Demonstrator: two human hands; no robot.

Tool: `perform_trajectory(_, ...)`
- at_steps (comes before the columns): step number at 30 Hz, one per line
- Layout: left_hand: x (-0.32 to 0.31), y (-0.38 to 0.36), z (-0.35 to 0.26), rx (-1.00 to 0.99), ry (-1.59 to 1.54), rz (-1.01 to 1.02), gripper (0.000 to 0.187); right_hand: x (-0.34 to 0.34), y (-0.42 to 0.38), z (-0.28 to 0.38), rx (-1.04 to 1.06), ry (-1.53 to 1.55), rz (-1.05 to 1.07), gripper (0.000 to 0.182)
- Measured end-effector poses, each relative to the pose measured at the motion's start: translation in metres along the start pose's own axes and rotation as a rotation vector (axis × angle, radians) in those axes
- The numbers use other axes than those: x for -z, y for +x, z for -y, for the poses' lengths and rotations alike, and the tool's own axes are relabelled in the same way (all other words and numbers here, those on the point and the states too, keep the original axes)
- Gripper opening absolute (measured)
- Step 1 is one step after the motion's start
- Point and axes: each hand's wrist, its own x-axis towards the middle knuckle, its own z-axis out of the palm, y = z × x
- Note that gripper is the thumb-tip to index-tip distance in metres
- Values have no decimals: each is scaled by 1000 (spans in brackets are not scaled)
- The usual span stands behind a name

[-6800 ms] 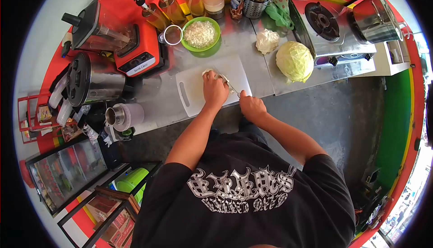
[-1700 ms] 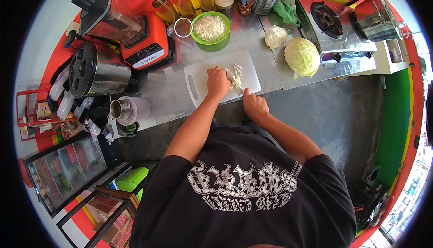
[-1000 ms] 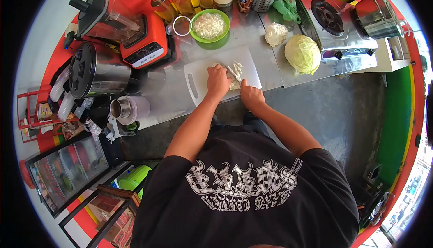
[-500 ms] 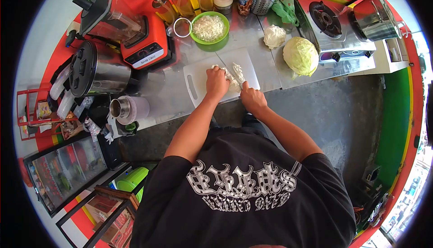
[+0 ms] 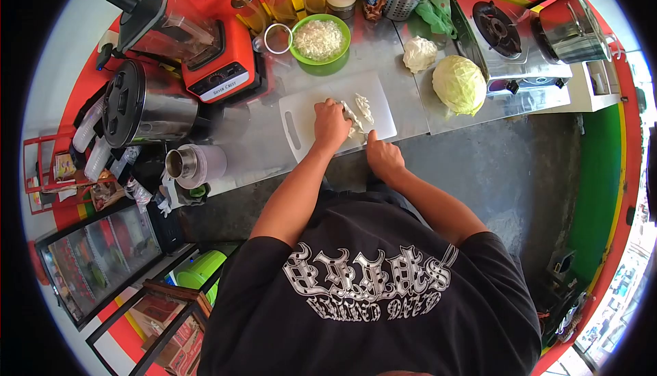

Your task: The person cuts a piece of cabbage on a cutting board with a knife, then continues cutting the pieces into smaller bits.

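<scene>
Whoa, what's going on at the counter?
Someone is cutting up pale, leafy stuff on a white board. Their right hand holds a knife, mostly hard to see, and their left hand steadies the pale piece. Some cut bits lie on the board. Behind it, a green bowl is heaped with small white shreds. A whole cabbage sits off to the right.

Pale cut vegetable pieces (image 5: 363, 108), loose, atop white cutting board (image 5: 308, 104)
</scene>
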Motion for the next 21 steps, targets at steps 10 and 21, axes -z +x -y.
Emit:
perform_trajectory(10,-3,-1,5,-22,-47,-49,32,-10,12,3,2,-55,22,20)
perform_trajectory(21,0,-20,8,-84,9,-56,36,-6,18,-4,19,-11,-22,18)
